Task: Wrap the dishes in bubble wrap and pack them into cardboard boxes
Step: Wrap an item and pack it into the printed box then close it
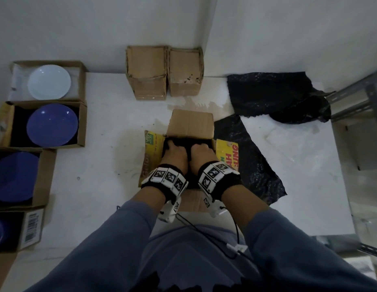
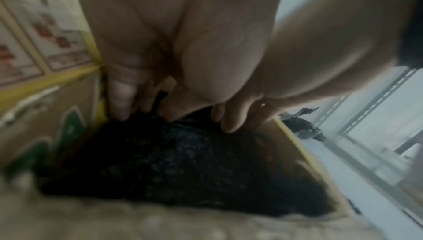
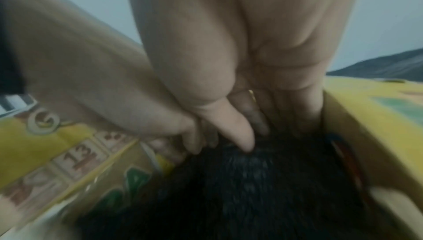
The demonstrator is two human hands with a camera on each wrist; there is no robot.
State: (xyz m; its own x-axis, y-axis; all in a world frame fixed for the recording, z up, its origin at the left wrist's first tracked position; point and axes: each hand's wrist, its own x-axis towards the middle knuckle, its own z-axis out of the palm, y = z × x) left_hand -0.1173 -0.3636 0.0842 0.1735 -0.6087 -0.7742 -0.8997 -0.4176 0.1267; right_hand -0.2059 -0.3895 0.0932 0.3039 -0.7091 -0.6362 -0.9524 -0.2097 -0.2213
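Observation:
An open cardboard box (image 1: 191, 121) with yellow printed flaps stands on the white floor in front of me. Both my hands reach down into it. Inside lies a dish bundle in black bubble wrap (image 1: 189, 155), also seen in the wrist views (image 2: 171, 162) (image 3: 251, 189). My left hand (image 1: 175, 150) (image 2: 146, 110) grips the bundle's far edge on the left, thumb in front and fingers behind. Close beside it, my right hand (image 1: 201, 149) (image 3: 251, 135) grips the same edge on the right. The dish itself is hidden by the wrap.
Along the left stand open boxes with a white plate (image 1: 49, 81) and blue plates (image 1: 52, 124) (image 1: 15, 178). Two closed boxes (image 1: 146, 72) stand against the back wall. Loose black bubble wrap sheets (image 1: 250, 157) (image 1: 278, 95) lie to the right, near a metal shelf frame (image 1: 351, 95).

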